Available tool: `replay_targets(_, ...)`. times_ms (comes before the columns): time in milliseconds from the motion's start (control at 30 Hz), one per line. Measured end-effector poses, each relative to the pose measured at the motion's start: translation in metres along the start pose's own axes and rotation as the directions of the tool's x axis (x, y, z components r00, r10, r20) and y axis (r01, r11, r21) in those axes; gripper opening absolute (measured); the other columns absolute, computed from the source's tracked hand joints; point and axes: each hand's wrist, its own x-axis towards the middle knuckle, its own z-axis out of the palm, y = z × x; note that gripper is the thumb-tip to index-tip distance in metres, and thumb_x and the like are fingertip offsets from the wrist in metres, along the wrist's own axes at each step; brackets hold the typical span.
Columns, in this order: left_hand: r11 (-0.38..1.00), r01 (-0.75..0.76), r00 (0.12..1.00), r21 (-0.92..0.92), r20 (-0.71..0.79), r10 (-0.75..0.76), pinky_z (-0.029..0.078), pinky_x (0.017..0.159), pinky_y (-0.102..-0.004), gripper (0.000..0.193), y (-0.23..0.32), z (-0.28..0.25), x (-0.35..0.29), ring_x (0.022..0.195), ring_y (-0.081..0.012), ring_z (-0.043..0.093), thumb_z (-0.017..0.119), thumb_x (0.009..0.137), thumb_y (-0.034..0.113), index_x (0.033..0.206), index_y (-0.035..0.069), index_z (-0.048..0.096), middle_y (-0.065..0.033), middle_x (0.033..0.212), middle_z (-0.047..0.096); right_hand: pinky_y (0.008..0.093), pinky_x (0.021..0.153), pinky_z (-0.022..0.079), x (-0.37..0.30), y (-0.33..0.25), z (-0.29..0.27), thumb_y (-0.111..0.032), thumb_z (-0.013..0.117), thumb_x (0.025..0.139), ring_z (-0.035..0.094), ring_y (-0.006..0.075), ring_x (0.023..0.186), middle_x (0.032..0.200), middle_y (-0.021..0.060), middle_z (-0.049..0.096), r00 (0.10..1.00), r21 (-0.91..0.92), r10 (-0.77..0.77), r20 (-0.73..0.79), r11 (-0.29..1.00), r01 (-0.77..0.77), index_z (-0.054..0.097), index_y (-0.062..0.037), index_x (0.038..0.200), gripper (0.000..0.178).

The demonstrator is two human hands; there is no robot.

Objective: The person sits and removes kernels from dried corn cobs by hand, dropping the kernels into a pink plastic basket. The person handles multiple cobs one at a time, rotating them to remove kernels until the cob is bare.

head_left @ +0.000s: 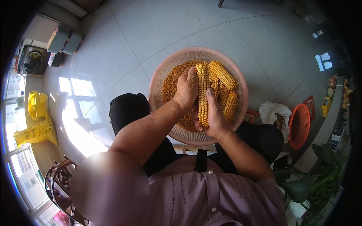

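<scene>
— While she sits with that pink basket (160,75) on her lap, where is the cob she is working on?

— Right between her hands, over the middle of the basket. The corn cob (203,94) runs lengthwise away from her body, tip pointing to the far rim, butt end toward her.

— Which hand has it?

— Both. The right hand (215,118) wraps the near end from below and to the right, fingers curled shut around it, thumb lying up along the rows. The left hand (186,89) comes in from the left, higher up the cob, folded over its side with the thumb pressed against the kernels.

— So neither hand is spread?

— No, both are closed on the cob. The left forearm crosses in at a slant; the right comes nearly straight up from her lap.

— And around it?

— Loose kernels (174,77) fill the left part of the basket. More whole cobs (223,74) lie just to the right of the held one, slanting toward the far right rim. An orange basket (299,126) stands well apart on the grey tiled floor (124,56).
</scene>
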Motion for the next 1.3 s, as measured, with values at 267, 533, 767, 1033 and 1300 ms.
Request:
replay_targets(267, 0.990, -0.079, 0.992, -0.118, -0.111, 0.066, 0.053, 0.079, -0.0322, 0.042, 0.003, 0.007, -0.004, 0.086, -0.0154, 0.063, 0.042, 0.108, 0.037, 0.115, -0.001, 0.058, -0.0100, 0.099, 0.066, 0.0275, 0.031, 0.037, -0.003, 0.001, 0.001, -0.065, 0.038, 0.099, 0.049, 0.0148, 0.037, 0.057, 0.0039, 0.053, 1.000, -0.015, -0.011, 0.009, 1.000, 0.011, 0.054, -0.0112, 0.096, 0.056)
replay_targets(533, 0.996, 0.044, 0.999, -0.083, 0.005, -0.044, 0.050, 0.089, -0.0371, 0.046, 0.002, 0.007, -0.004, 0.096, -0.0216, 0.061, 0.042, 0.104, 0.040, 0.116, -0.003, 0.057, -0.0130, 0.103, 0.063, 0.0280, 0.032, 0.040, 0.004, 0.007, 0.004, -0.055, 0.036, 0.104, 0.055, 0.0146, 0.045, 0.071, 0.0049, 0.059, 0.986, -0.018, -0.102, -0.131, 0.995, 0.101, 0.056, -0.0076, 0.107, 0.051)
replay_targets(767, 0.967, -0.173, 0.972, 0.189, -0.125, 0.198, 0.047, 0.092, -0.0358, 0.056, -0.010, 0.001, 0.007, 0.097, -0.0198, 0.059, 0.035, 0.108, 0.045, 0.115, -0.006, 0.058, -0.0134, 0.103, 0.065, 0.0273, 0.031, 0.039, 0.001, 0.007, 0.001, -0.057, 0.037, 0.103, 0.053, 0.0146, 0.041, 0.065, 0.0049, 0.057, 0.991, -0.078, -0.119, -0.057, 0.990, 0.115, 0.054, -0.0067, 0.104, 0.053)
replay_targets(1033, 0.988, -0.030, 1.000, -0.149, -0.002, 0.030, 0.054, 0.086, -0.0362, 0.045, 0.013, 0.005, -0.004, 0.093, -0.0225, 0.065, 0.042, 0.106, 0.034, 0.123, -0.006, 0.054, -0.0167, 0.107, 0.064, 0.0269, 0.030, 0.038, -0.004, 0.002, 0.001, -0.058, 0.037, 0.102, 0.049, 0.0146, 0.037, 0.059, 0.0044, 0.054, 0.999, -0.035, -0.050, -0.016, 0.998, 0.049, 0.054, -0.0062, 0.100, 0.054)
replay_targets(1300, 0.994, -0.031, 0.994, 0.104, 0.106, 0.020, 0.058, 0.074, -0.0365, 0.058, 0.018, 0.002, 0.001, 0.084, -0.0237, 0.068, 0.035, 0.107, 0.047, 0.125, -0.006, 0.050, -0.0157, 0.099, 0.065, 0.0267, 0.031, 0.037, -0.005, 0.009, 0.001, -0.053, 0.036, 0.104, 0.050, 0.0143, 0.037, 0.059, 0.0039, 0.055, 0.995, -0.154, -0.098, -0.021, 0.984, 0.094, 0.054, -0.0056, 0.103, 0.051)
